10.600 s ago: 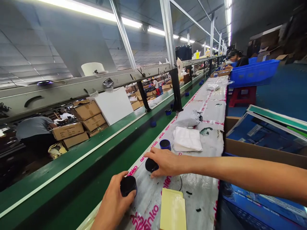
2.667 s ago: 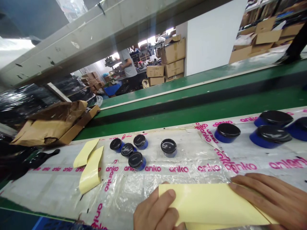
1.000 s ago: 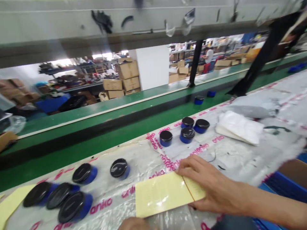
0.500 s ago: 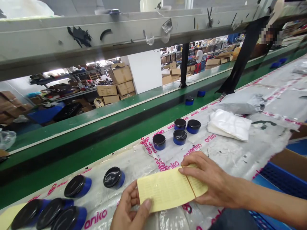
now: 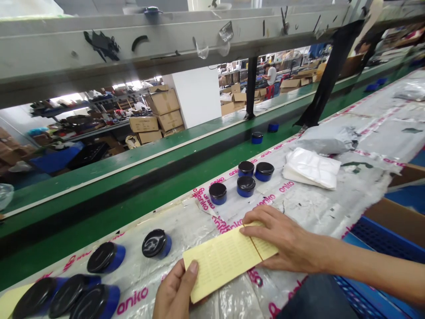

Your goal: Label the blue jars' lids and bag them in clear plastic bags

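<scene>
A stack of yellow printed paper slips (image 5: 219, 261), bound by a thin brown rubber band (image 5: 255, 246), is held between my two hands above the plastic-covered table. My left hand (image 5: 177, 285) pinches the stack's left end, thumb on top. At the right end my right hand (image 5: 282, 239) grips it beside the band, fingers over the top and thumb side beneath. Several round blue jars with black lids stand around: one jar (image 5: 156, 243) is just left of the slips, and another jar (image 5: 245, 186) sits in a group beyond them.
A green conveyor (image 5: 149, 186) runs along the far side, with a jar (image 5: 256, 138) on it. Folded white plastic bags (image 5: 312, 168) lie on the table at right. A blue crate (image 5: 381, 243) stands below the right edge. A metal beam (image 5: 172, 40) crosses above.
The stack of slips and both hands have shifted slightly left in view, and the left thumb now lies nearer the stack's upper left corner. The view has turned slightly.
</scene>
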{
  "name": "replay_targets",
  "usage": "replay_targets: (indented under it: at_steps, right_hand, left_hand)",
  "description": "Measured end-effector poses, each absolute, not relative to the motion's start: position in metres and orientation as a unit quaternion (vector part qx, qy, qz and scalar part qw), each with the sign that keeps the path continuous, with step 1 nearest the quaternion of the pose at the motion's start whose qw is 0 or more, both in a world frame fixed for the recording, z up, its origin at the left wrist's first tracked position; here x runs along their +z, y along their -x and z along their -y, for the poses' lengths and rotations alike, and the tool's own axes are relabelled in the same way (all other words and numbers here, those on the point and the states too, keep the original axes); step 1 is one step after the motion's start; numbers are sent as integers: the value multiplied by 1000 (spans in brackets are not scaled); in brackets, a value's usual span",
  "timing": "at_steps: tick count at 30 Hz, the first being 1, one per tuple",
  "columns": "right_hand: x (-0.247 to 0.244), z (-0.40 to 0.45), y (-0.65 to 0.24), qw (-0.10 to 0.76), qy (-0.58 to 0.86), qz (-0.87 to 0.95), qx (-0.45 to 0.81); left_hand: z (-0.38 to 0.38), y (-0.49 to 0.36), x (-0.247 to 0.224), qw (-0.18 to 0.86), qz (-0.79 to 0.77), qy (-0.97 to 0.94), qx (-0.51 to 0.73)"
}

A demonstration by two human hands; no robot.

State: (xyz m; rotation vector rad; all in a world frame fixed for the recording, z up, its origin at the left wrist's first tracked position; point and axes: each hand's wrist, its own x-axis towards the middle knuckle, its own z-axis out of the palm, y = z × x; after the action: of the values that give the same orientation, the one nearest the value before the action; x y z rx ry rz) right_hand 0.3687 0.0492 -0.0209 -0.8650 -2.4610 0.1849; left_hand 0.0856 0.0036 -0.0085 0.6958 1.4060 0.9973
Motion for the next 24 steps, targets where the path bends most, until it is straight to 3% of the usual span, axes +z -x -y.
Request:
replay_targets:
  at_steps: [10,17,20,22,24]
  right_hand:
    - [-21,-40,-365,224,371,895,108]
    - [5,-46,-358,233,453,799,320]
    - [25,-53,-353,289,444,678,509]
    - [32,-50,-347,374,420,570,599]
    - [32,-41,-336,454,382,487,641]
  left_hand:
    - [-5,-90,-13,570,-584,-327,477]
    - [-14,-102,6,519,-583,-353,516]
    - [-17,-109,11,426,-569,-403,576]
    - [-15,-116,8,365,-560,-427,609]
    - [-9,-126,2,383,-553,-437,597]
